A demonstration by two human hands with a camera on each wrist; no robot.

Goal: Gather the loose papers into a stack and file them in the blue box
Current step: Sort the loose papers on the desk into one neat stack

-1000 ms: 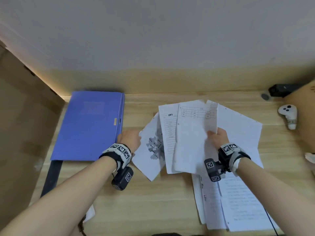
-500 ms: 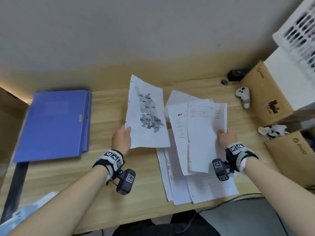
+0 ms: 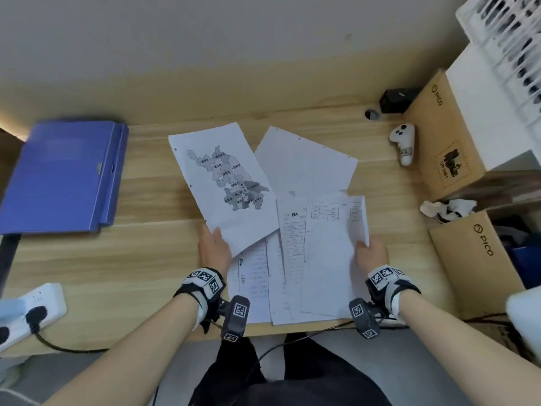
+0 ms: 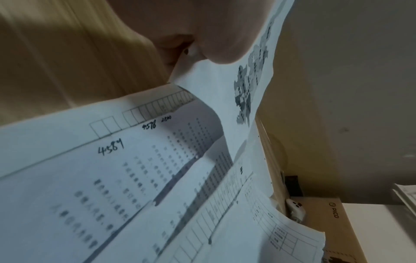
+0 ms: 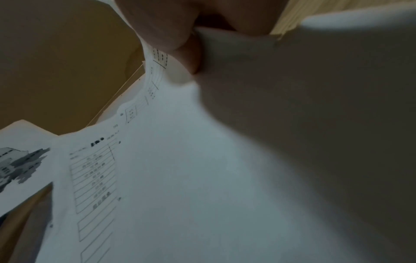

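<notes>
At centre frame of the head view, the left hand (image 3: 214, 249) pinched the lower corner of the map sheet (image 3: 222, 183), which overlapped the loose papers (image 3: 292, 259) spread on the wooden desk (image 3: 117, 259). To its right, the right hand (image 3: 372, 253) gripped the right edge of the table sheet (image 3: 333, 253), lying on top of the same spread. The blue box (image 3: 63, 177) lay shut at the left of the frame, well apart from the papers. A white controller (image 3: 404, 143) sat at upper right, beside a cardboard box (image 3: 445, 136); a power strip (image 3: 32, 312) occupied the lower left.

Left wrist view: the thumb (image 4: 216, 35) pressed the map sheet (image 4: 229, 89) at its corner, above handwritten forms (image 4: 112, 178).

Right wrist view: fingertips (image 5: 186, 51) clamped the table sheet (image 5: 180, 160) at the top; the map sheet (image 5: 20, 163) showed at the left edge.
</notes>
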